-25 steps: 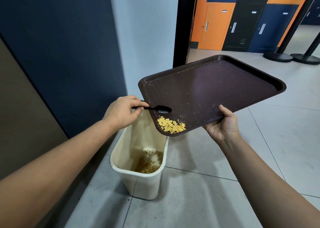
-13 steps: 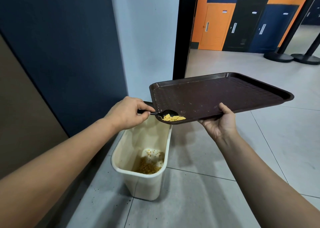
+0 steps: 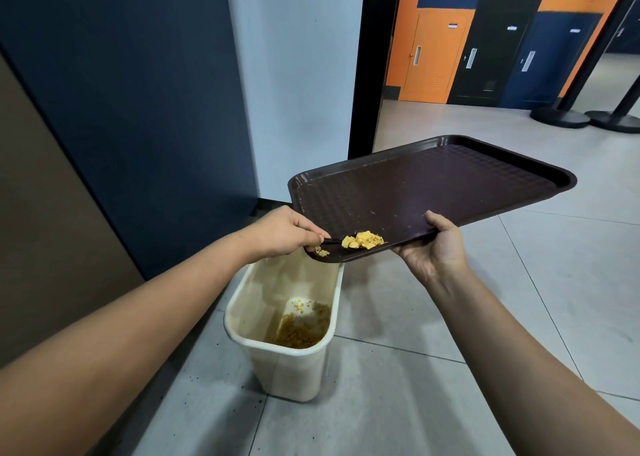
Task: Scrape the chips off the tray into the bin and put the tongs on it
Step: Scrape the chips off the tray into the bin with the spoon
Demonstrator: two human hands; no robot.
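My right hand grips the near edge of a dark brown tray, held tilted with its near left corner lowest, above a cream bin. Yellow chips lie heaped at that low corner, with a few crumbs right at the rim. My left hand is shut on a small black utensil, the tongs, whose tip rests against the chip pile. The bin holds brown and yellow crumbs at its bottom.
The bin stands on grey floor tiles beside a dark blue wall panel. A black door frame rises behind the tray. Orange, black and blue lockers and two black post bases stand farther back on the right.
The tray has tipped flatter, then tilted back a little and shifted left over the bin. The utensil pushed the chips toward the low corner; a few crumbs now sit at the rim.
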